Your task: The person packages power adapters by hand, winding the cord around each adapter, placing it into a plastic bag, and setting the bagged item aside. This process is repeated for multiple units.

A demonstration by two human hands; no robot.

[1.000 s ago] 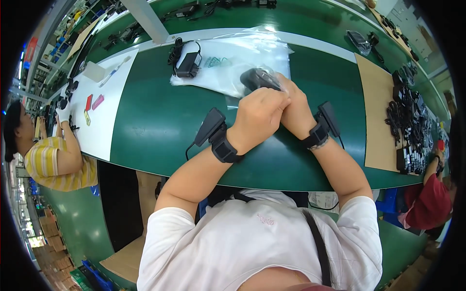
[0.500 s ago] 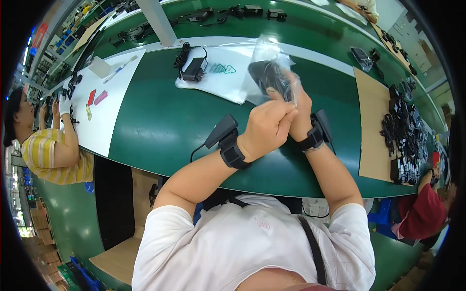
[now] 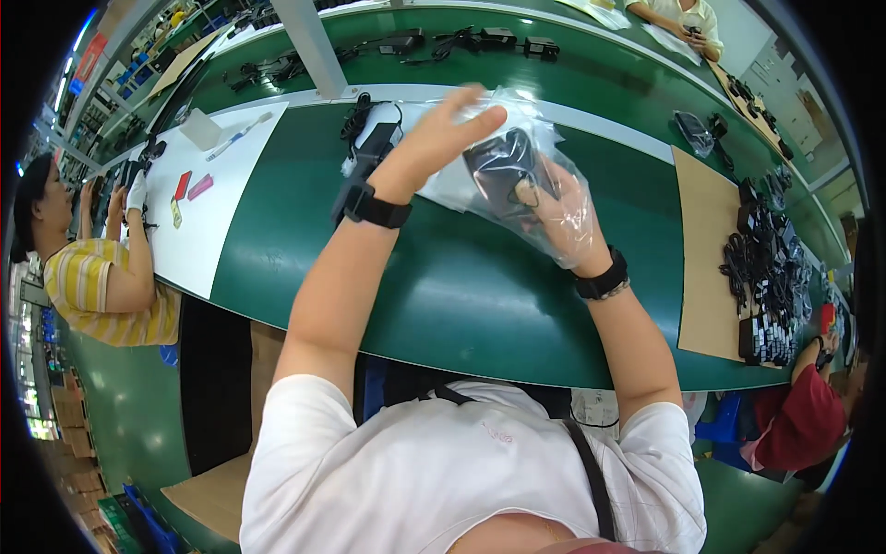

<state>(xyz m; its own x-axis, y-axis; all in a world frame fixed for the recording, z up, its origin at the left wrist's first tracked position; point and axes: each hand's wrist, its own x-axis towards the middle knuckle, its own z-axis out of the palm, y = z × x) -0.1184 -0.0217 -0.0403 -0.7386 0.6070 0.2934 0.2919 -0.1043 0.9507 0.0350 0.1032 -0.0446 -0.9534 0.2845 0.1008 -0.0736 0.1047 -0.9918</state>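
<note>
A clear plastic bag [image 3: 565,242] with a black power adapter [image 3: 501,169] in it is held above the green table by my right hand [image 3: 569,214]. Its film covers my right fingers and palm; whether the hand is inside the bag or behind it, I cannot tell. Up and to the left of the bag, my left hand [image 3: 450,138] is open with its fingers spread, holding nothing. Beneath the left wrist lies another black adapter [image 3: 377,146] with a coiled cord, partly hidden. A stack of clear bags [image 3: 443,187] lies behind and below both hands.
Brown cardboard [image 3: 709,258] on the right borders a pile of black adapters and cords [image 3: 766,268]. At left, a white sheet [image 3: 242,175] carries small red and pink pieces. A grey post [image 3: 314,46] rises at the back. Co-workers sit left, right and far right.
My left hand has let go of the bag's edge and moved left and up, opening. The bag now covers more of my right hand, which has shifted slightly toward me.
</note>
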